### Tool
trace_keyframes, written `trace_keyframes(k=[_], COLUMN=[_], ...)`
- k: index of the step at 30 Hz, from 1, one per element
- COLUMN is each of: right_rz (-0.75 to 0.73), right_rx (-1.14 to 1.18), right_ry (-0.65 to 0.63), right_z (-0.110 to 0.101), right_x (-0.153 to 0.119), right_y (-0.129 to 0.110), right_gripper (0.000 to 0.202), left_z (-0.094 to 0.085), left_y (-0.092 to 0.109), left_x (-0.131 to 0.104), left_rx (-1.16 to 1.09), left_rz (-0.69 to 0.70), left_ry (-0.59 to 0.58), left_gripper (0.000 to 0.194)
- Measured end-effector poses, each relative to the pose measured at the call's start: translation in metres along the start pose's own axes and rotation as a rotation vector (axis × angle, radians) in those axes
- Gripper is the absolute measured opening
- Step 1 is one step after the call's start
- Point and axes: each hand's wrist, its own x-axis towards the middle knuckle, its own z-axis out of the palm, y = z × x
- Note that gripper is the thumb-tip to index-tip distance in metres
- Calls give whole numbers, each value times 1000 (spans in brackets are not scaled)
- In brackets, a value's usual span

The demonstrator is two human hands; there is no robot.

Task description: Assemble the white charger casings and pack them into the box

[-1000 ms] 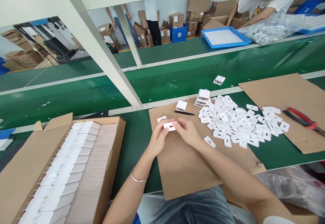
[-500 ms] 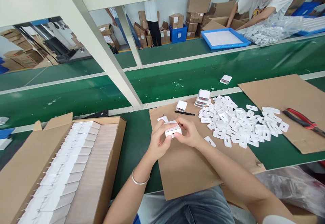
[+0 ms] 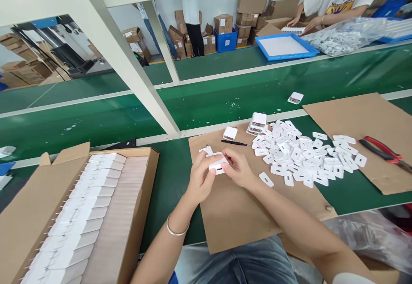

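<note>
Between both hands is a small white plastic housing (image 3: 218,165), with a dark slot on the side facing me. My left hand (image 3: 200,173) grips its left side, and my right hand (image 3: 238,168) pinches its right side. Just behind them, another white piece (image 3: 206,150) lies partly hidden on the brown cardboard sheet (image 3: 238,219). Black tweezers (image 3: 234,142) rest beyond my hands, near a single white housing (image 3: 230,133) and a small stack of housings (image 3: 258,122). Many flat white slotted plates (image 3: 294,153) lie in a loose pile to the right.
An open carton (image 3: 152,176) with rows of white pieces stands at the left. Red-handled pliers (image 3: 383,148) lie on another cardboard sheet (image 3: 363,121). A housing (image 3: 295,98) rests on the green belt (image 3: 206,108). Across it are a blue tray (image 3: 286,48) and a person (image 3: 341,3).
The held housing has tilted, and its slotted side shows more clearly. The housing on the belt has shifted right. The person across now has white pieces at their hands.
</note>
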Motion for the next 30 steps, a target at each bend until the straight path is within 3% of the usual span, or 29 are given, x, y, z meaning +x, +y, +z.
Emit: trace_keyframes(k=[4,11,16,23,30], right_rz=[48,149,228,371,348], right_rx=[-40,-138,-70,-31,14], right_ry=[11,-78,-49,-35,-73], right_z=[0,-5,-5,1,4], right_x=[-1,2,4,3,2], right_y=[-3,-6,-7,-5,3], right_gripper=[38,41,43,53,50], left_z=[2,8,8,7,5], left_y=[0,0,4,-1,-5], left_x=[0,1,6,8,6], left_rx=[-60,-125,-174,-241,-256], left_rz=[-46,-160,-205,-376,-416], left_ry=[10,57,71,56,76], left_gripper=[35,40,39,44,41])
